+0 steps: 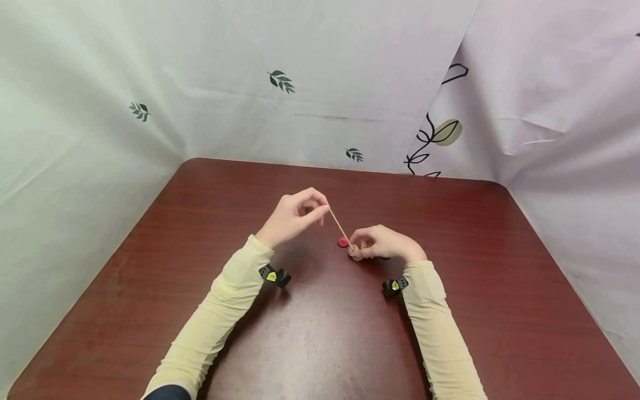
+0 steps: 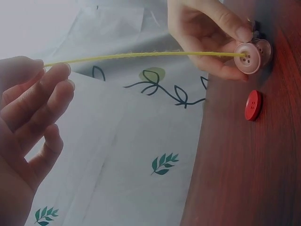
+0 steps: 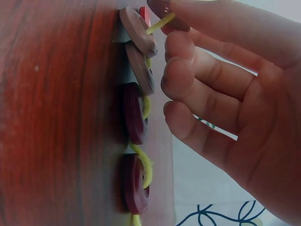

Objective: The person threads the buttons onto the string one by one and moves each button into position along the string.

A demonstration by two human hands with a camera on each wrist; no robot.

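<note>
My left hand (image 1: 295, 215) pinches the end of a yellow string (image 2: 141, 54) between thumb and fingertips, above the table. The string runs taut down to a pink button (image 2: 248, 58), passing through it. My right hand (image 1: 385, 243) pinches this button at its edge, just over the tabletop. Below the right hand, more threaded buttons stand in a row along the string: two pinkish ones, the nearer being a pinkish button (image 3: 137, 30), then a dark purple button (image 3: 135, 113) and a maroon button (image 3: 136, 183). A loose red button (image 2: 253, 105) lies beside the held one.
The brown wooden table (image 1: 300, 344) has a rounded far edge. White sheeting (image 1: 225, 83) with printed leaves hangs behind and at both sides. A black wrist camera (image 1: 275, 275) sits on each sleeved wrist.
</note>
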